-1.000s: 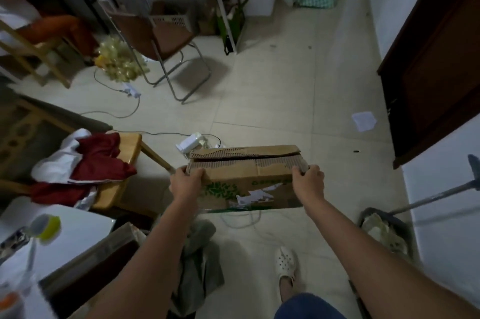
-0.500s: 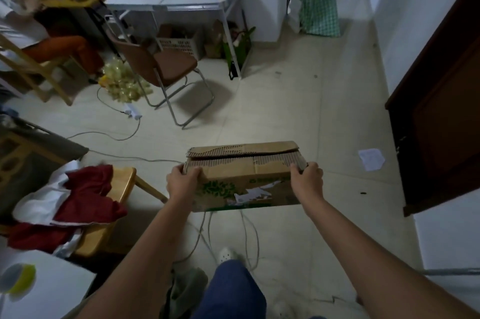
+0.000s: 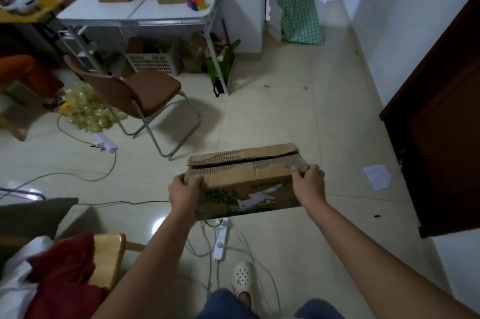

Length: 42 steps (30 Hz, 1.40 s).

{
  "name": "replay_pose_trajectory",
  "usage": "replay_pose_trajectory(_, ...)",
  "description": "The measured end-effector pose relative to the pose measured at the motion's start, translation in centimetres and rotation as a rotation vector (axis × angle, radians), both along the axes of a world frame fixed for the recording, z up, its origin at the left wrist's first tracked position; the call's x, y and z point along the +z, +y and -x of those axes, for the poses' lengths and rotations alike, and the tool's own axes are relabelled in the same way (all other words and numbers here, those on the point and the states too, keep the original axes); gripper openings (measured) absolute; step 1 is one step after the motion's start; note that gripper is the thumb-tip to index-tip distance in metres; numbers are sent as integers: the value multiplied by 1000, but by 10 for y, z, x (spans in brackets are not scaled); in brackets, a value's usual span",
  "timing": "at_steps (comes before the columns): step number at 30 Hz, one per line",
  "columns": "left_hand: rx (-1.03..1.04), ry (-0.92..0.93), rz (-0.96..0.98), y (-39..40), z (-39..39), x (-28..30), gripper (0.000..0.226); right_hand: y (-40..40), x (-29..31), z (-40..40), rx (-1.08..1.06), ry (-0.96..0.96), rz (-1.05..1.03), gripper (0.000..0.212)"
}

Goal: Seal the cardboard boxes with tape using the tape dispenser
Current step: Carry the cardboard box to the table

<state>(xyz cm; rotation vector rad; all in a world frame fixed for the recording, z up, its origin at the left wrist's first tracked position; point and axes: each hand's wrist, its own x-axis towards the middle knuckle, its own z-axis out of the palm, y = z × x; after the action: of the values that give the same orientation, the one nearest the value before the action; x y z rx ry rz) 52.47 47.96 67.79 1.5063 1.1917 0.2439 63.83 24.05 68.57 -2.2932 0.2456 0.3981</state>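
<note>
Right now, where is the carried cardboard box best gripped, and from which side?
By its two short ends, from either side, as the left hand and right hand do: the cardboard box is long, and its torn top flaps give no firm hold.

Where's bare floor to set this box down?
Free: the tiles beyond the cardboard box, between the brown chair and the dark door, with only a paper scrap near the door. Crowded: under the box, power strip and cables by the shoe. Both the left hand and the right hand grip the box.
</note>
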Motion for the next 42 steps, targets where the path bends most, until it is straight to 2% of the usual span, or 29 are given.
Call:
replay_pose_trajectory(4, -36, 41, 8, 47, -41, 4, 44, 45, 8, -37, -23, -3, 32, 51)
replay_pose_trajectory(11, -25, -7, 15, 103, -111, 7, 35, 100, 8, -109, -25, -20, 0, 50)
replay_pose_trajectory(14, -8, -24, 24, 128, -151, 7, 39, 124, 7, -151, -10, -25, -8, 50)
replay_pose_trajectory(28, 17, -58, 20, 200, -420, 19, 44, 198, 21, -436, 88, -64, -13, 48)
replay_pose_trajectory(37, 150, -89, 33, 273, -497, 19, 34, 281, 20, -536, 220, -31, -22, 49)
replay_pose_trajectory(42, 155, -90, 22, 351, -553, 8, 48, 358, 23, -601, 243, -76, -11, 51)
